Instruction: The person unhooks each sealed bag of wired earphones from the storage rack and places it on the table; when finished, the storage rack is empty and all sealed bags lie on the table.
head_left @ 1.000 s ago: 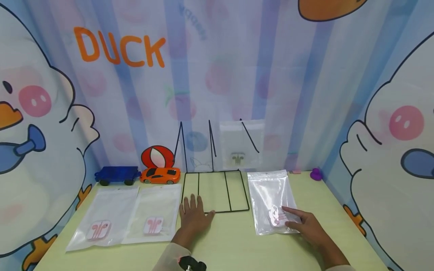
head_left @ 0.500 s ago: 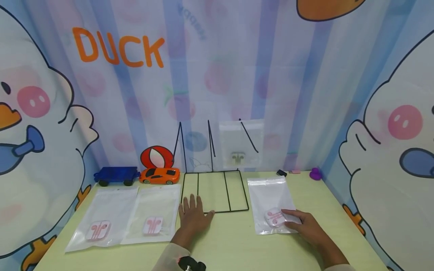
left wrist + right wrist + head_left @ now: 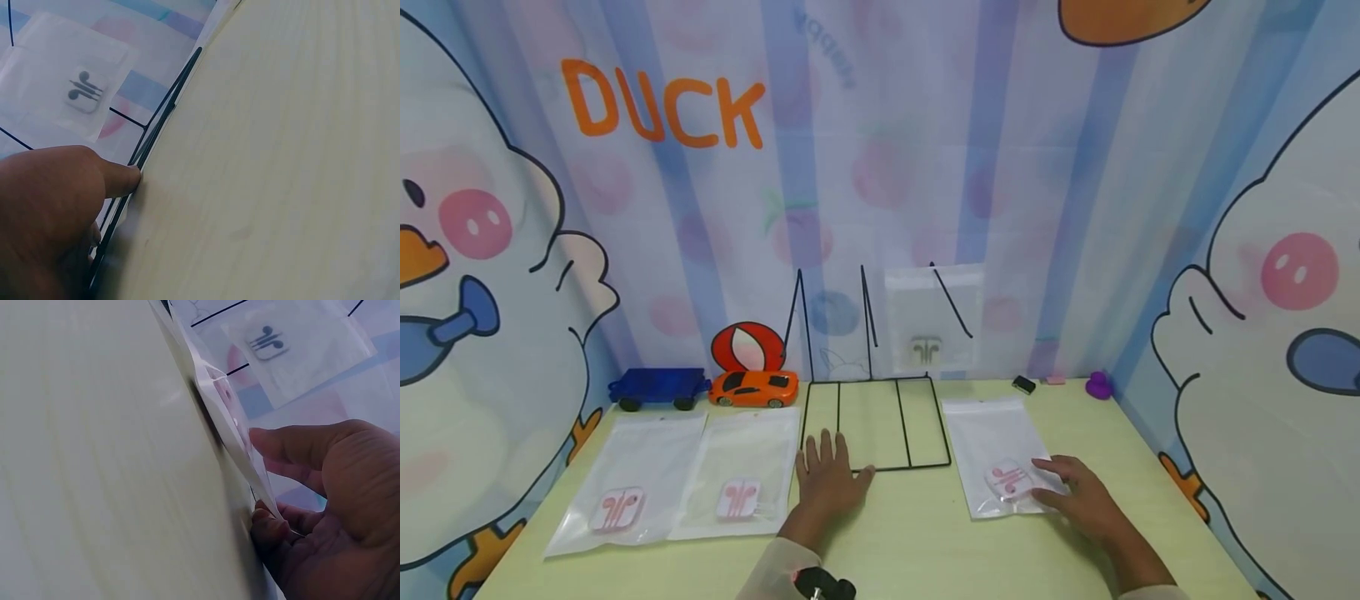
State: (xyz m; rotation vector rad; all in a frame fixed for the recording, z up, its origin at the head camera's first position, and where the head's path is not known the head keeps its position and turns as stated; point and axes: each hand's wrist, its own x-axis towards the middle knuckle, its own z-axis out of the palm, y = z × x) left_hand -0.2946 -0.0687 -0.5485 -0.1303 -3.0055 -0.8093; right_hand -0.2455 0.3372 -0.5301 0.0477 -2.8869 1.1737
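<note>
My right hand (image 3: 1082,500) pinches the lower right edge of a white zip bag (image 3: 988,429), thumb on one face and fingers on the other. Inside that bag lies a pink-marked earphone case (image 3: 1009,481). In the right wrist view the bag (image 3: 228,422) is seen edge-on, low over the tabletop. With fingers spread and straight, my left hand (image 3: 831,483) rests at the front of a black wire rack (image 3: 904,423). The left wrist view has the thumb (image 3: 122,179) touching the rack's front wire. From the rack's right hook hangs another bag (image 3: 925,308) with dark-marked earphones.
Two more earphone bags, one far left (image 3: 658,454) and one beside it (image 3: 752,454), lie flat. Behind them stand a blue cart (image 3: 658,387), an orange toy car (image 3: 760,389) and a red-and-white ball (image 3: 730,343). A small black block (image 3: 1023,385) and purple figure (image 3: 1099,386) sit back right.
The top of the bag in my right hand has sunk toward the table, and the small black block behind it has come into view. My left hand has stayed in place.
</note>
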